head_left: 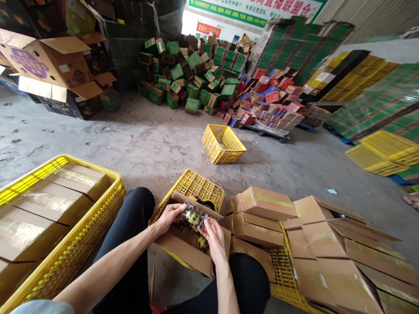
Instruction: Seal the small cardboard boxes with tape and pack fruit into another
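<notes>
Between my two hands is a crinkled clear plastic packet (194,216) with yellow-green and dark patches showing through. My left hand (170,216) pinches its left end, and my right hand (212,231) grips the right end. Directly beneath lies an open cardboard box (188,248) with its flaps spread. Yellow and dark things (202,242) show inside it, partly covered by my hands; their kind is unclear. The box rests on an upturned-looking yellow plastic crate (196,185) between my knees.
At left, a large yellow crate (121,185) holds taped cartons (46,198). Stacked cardboard boxes (327,257) crowd the right side, some over another yellow crate (281,270). Ahead on the concrete floor stands a yellow basket (225,152). Heaped green boxes (193,104) lie farther back.
</notes>
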Demonstrator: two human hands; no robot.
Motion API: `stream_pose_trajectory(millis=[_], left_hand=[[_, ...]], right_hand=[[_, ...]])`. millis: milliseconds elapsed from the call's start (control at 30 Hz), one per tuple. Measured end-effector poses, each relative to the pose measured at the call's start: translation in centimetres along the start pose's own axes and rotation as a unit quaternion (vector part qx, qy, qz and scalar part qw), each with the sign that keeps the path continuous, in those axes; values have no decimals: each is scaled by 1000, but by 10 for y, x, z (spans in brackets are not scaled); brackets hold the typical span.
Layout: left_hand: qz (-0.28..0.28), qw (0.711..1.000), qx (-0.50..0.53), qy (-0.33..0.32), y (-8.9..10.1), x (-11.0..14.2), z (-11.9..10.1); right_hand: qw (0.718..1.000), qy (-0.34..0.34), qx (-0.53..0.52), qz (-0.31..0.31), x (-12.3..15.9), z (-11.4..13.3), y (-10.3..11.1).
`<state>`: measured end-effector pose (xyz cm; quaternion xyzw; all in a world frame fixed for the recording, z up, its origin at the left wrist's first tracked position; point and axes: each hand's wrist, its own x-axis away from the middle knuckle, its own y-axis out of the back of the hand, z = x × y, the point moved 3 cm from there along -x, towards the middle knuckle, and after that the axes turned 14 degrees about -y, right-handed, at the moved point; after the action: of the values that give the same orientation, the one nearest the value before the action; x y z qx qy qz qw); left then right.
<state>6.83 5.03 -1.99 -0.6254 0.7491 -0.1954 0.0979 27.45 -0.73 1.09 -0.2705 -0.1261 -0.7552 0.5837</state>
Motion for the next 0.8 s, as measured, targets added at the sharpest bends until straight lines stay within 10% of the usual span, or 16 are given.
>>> stream_pose_trajectory(millis=[800], left_hand=[[12, 1000, 20, 15, 2, 2, 5]], right_hand=[[999, 4, 41, 16, 7, 0, -5]])
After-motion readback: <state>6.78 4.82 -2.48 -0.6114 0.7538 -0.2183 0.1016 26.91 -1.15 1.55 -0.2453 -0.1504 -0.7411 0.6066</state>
